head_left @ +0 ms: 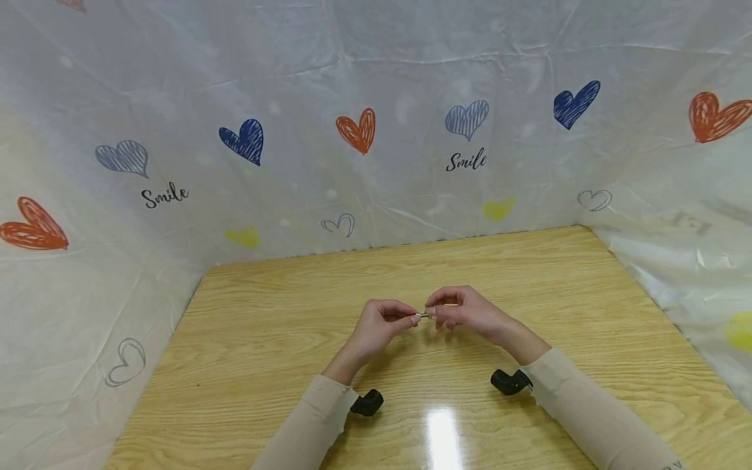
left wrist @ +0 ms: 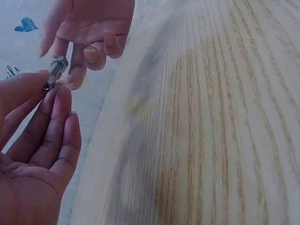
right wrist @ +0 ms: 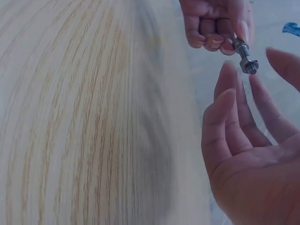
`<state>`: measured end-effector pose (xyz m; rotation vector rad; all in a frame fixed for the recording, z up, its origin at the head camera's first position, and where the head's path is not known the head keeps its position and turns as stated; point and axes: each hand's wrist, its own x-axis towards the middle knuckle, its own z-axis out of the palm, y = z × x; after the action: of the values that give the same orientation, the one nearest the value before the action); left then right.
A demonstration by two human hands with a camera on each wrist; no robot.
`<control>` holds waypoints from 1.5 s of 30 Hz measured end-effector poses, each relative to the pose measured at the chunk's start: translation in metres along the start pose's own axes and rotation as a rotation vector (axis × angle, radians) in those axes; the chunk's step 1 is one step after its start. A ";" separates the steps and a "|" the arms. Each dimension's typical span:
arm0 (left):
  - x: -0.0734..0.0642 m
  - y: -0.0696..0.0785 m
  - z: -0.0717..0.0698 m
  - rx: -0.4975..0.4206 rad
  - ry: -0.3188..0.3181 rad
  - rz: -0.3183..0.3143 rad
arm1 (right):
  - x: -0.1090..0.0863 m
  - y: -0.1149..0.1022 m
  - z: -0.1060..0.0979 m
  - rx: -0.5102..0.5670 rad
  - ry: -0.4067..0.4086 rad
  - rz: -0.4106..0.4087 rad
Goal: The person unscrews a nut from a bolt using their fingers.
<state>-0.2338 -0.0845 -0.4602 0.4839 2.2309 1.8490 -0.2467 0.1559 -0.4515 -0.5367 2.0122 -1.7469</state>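
A small silver bolt (head_left: 423, 315) is held above the wooden table, its head end pinched between the thumb and fingertips of my left hand (head_left: 376, 328). On its threaded shank, near the free end, sits a hex nut (right wrist: 249, 66), with the bolt's tip poking out past it. My right hand (head_left: 471, 314) is close around that nut end. In the right wrist view its thumb (right wrist: 287, 68) and fingers stand apart, with a gap between thumb and nut. Whether a fingertip touches the nut, I cannot tell.
The wood-grain table (head_left: 264, 352) stretches under both hands. Behind it and at its sides hangs a pale plastic sheet (head_left: 399, 78) printed with hearts. A black wrist mount (head_left: 369, 403) shows at the left sleeve, another black mount (head_left: 508, 382) at the right.
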 end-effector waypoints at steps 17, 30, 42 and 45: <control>0.000 0.000 0.000 0.006 -0.006 0.000 | 0.002 0.006 0.001 0.016 -0.026 -0.018; 0.000 0.000 0.002 -0.020 0.007 0.002 | 0.001 0.002 0.001 0.013 0.015 0.061; -0.001 0.001 0.001 0.005 -0.001 0.005 | -0.001 0.003 0.000 0.011 -0.040 0.009; -0.001 0.002 0.002 -0.003 0.000 -0.003 | -0.002 0.002 0.000 0.009 -0.045 0.007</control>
<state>-0.2318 -0.0828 -0.4584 0.4795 2.2265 1.8507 -0.2450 0.1575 -0.4536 -0.5607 1.9719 -1.7238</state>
